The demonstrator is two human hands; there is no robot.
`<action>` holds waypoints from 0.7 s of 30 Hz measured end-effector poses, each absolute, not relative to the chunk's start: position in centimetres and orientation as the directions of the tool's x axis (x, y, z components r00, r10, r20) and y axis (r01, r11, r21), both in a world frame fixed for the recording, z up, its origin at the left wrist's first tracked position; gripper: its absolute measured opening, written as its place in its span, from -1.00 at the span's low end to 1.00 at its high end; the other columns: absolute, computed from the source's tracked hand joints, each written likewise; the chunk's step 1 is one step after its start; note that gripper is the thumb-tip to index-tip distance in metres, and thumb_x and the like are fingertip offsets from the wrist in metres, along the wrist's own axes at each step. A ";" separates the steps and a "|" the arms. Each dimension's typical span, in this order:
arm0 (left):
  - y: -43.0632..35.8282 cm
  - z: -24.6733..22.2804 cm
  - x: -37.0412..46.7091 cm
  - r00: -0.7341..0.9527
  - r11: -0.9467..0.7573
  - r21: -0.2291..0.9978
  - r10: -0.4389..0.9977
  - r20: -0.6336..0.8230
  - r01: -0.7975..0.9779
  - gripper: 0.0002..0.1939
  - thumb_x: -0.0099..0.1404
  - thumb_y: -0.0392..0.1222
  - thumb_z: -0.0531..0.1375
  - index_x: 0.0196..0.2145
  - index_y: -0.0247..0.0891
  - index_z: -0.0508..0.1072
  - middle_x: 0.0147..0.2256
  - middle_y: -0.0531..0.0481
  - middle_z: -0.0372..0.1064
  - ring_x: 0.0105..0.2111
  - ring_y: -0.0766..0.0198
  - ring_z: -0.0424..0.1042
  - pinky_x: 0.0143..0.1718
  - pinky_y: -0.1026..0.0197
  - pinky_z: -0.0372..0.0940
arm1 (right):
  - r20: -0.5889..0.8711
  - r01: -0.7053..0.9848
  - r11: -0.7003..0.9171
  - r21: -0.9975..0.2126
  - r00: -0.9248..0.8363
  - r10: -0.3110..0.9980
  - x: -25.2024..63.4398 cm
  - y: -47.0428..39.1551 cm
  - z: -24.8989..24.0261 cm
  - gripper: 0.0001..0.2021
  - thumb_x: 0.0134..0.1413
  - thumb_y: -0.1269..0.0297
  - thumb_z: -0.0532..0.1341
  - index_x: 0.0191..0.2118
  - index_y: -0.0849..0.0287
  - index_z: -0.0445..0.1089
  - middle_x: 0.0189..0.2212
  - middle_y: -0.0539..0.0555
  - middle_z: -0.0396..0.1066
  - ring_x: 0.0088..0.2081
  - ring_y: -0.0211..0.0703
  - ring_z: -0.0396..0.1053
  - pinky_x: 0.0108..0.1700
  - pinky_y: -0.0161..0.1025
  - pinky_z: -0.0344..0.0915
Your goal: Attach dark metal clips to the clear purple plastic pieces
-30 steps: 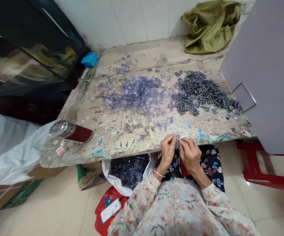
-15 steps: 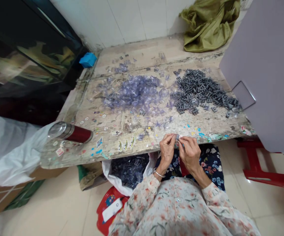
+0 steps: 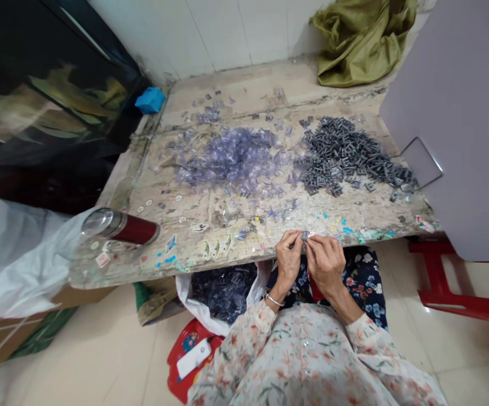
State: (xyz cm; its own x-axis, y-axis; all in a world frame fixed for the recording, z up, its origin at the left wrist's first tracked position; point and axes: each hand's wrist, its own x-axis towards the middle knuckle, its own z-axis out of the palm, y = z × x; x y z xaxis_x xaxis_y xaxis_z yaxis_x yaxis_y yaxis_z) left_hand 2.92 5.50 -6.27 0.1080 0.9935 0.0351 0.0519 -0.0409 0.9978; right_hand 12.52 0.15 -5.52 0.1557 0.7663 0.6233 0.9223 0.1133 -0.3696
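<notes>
At the front edge of the worn wooden table (image 3: 193,217), my left hand (image 3: 289,256) and my right hand (image 3: 325,260) pinch one small grey plastic piece (image 3: 305,235) between their fingertips. The fingers hide part of it. Beyond my right hand lies a heap of similar dark grey plastic pieces (image 3: 341,149). Left of that heap spreads a pile of clear, purple-tinted plastic pieces (image 3: 239,152). Below the table edge, left of my left hand, a white sack (image 3: 184,301) holds many grey and clear pieces.
A red flask (image 3: 136,228) lies on the table's left side. At the back are a blue box (image 3: 150,100) and an olive cloth sack (image 3: 360,45). A grey panel (image 3: 459,124) borders the right. A red stool holds a white phone-like device (image 3: 194,359) below.
Both hands stay at the table edge with the small grey piece. It shows slightly more between the fingertips, and the fingers have shifted only a little.
</notes>
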 end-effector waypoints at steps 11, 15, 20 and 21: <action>5.7 -5.4 2.8 0.112 0.006 0.998 0.994 -0.014 0.069 -0.77 0.26 -0.13 0.19 -0.50 -0.28 0.46 -0.44 0.02 0.35 -0.38 0.30 0.31 -0.27 0.26 0.20 | 0.636 0.940 0.093 -0.330 0.149 0.757 12.5 0.0 -5.1 -0.90 0.19 0.42 0.23 -0.18 0.13 0.42 -0.26 0.04 0.54 -0.21 -0.13 0.38 0.12 -0.05 0.18; 5.6 -5.6 2.7 0.110 0.024 0.998 0.993 -0.030 0.055 -0.75 0.26 -0.11 0.19 -0.51 -0.28 0.43 -0.44 0.04 0.31 -0.38 0.31 0.29 -0.28 0.27 0.19 | 0.627 0.940 0.098 -0.328 0.139 0.767 12.4 -0.1 -5.2 -0.90 0.20 0.42 0.22 -0.19 0.11 0.42 -0.26 0.03 0.54 -0.21 -0.14 0.38 0.14 -0.02 0.14; 5.8 -5.4 2.6 0.128 0.027 0.998 0.991 -0.033 0.048 -0.71 0.25 -0.04 0.22 -0.52 -0.28 0.47 -0.45 0.03 0.32 -0.38 0.29 0.31 -0.27 0.26 0.21 | 0.587 0.914 0.099 -0.394 0.167 0.792 12.5 0.0 -5.1 -0.88 0.22 0.40 0.18 -0.17 0.08 0.43 -0.24 0.05 0.53 -0.19 -0.10 0.37 0.15 0.02 0.11; 5.9 -5.3 2.5 0.133 0.016 0.998 0.991 -0.023 0.054 -0.71 0.25 -0.04 0.22 -0.51 -0.28 0.49 -0.45 0.02 0.34 -0.37 0.28 0.32 -0.27 0.25 0.21 | 0.578 0.902 0.097 -0.420 0.184 0.795 12.5 0.0 -5.1 -0.87 0.22 0.40 0.18 -0.18 0.08 0.43 -0.24 0.06 0.52 -0.18 -0.09 0.37 0.15 0.03 0.11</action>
State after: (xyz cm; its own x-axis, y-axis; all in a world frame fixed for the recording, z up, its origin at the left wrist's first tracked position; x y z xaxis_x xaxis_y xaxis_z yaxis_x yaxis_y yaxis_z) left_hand 2.53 5.85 -5.27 0.1325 0.9909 -0.0227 0.0537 0.0157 0.9984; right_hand 12.48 0.04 -5.08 0.1838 0.7947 0.5784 0.9021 0.0974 -0.4204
